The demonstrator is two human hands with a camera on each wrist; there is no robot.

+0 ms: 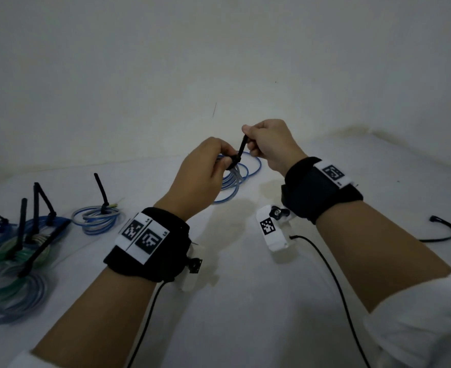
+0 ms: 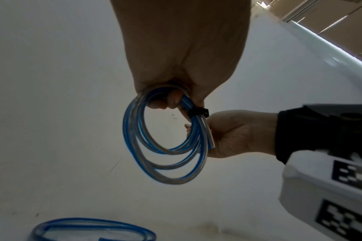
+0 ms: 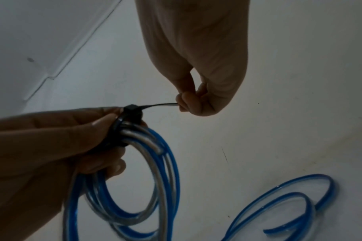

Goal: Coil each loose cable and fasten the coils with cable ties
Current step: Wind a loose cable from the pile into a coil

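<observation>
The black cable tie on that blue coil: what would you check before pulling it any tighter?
1. Left hand grips the blue coil: ok.
2. Right hand pinches the tail of the cable tie: ok.
3. Tail threaded through the tie's head: ok.
4. Band wraps all the loops: ok in the right wrist view, far side hidden.
5. Left fingers clear of the band: not ok, they lie against it.
6. Tie fully tight: cannot tell.
</observation>
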